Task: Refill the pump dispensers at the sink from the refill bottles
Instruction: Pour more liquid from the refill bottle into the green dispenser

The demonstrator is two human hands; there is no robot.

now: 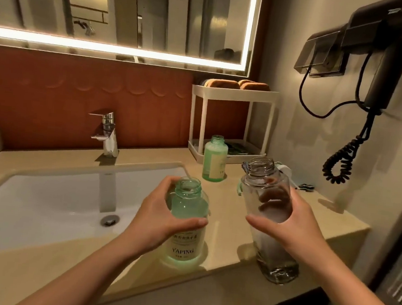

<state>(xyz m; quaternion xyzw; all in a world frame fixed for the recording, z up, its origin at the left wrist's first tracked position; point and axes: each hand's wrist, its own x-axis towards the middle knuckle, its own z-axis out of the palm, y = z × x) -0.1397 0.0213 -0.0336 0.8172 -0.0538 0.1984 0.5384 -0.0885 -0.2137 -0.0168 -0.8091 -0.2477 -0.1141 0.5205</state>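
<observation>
I've got the beige counter (pixel 315 209) wrapping the sink (pixel 47 195). Its front edge runs close under my hands, and its right end stops well right of the sink. There's bare counter to move in right of the sink, beyond my right hand. A white rack (pixel 235 91) stands at the back, right of the sink, with a far green bottle (pixel 215 158), uncapped, just in front of it. Right of the sink, near the front edge, my left hand (pixel 163 216) wraps the labelled green bottle (pixel 185 242), which is uncapped and upright on the counter. Further right, my right hand (pixel 293 222) grips the clear bottle (pixel 265 179), open-necked and tilted. I can't tell if its base touches the counter. The small white and green pieces (pixel 284 169) behind it are half hidden and too blurred to name.
</observation>
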